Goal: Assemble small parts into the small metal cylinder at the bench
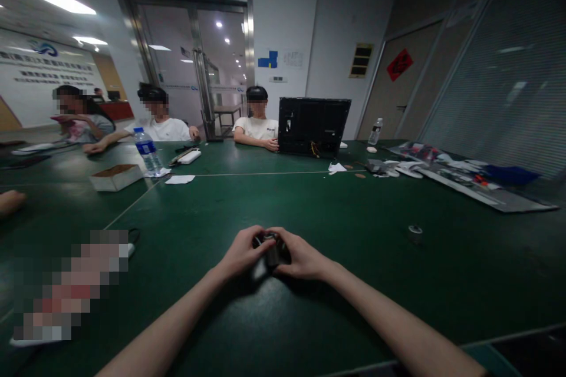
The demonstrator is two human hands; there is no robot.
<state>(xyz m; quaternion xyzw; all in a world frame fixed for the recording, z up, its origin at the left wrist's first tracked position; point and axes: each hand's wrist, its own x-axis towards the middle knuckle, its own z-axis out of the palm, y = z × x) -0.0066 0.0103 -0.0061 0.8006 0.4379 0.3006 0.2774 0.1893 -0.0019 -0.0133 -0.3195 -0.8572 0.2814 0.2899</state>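
Both my hands meet over the green table just in front of me. My left hand and my right hand are closed from either side around a small dark object with a grey metallic part. The fingers curl over it and hide most of its shape, so I cannot name it. It sits low, at or just above the table top.
Three people sit at the far side. Near them are a water bottle, an open cardboard box, papers and a black computer case. A small round part lies to my right, clutter beyond it. A blurred patch lies at my left.
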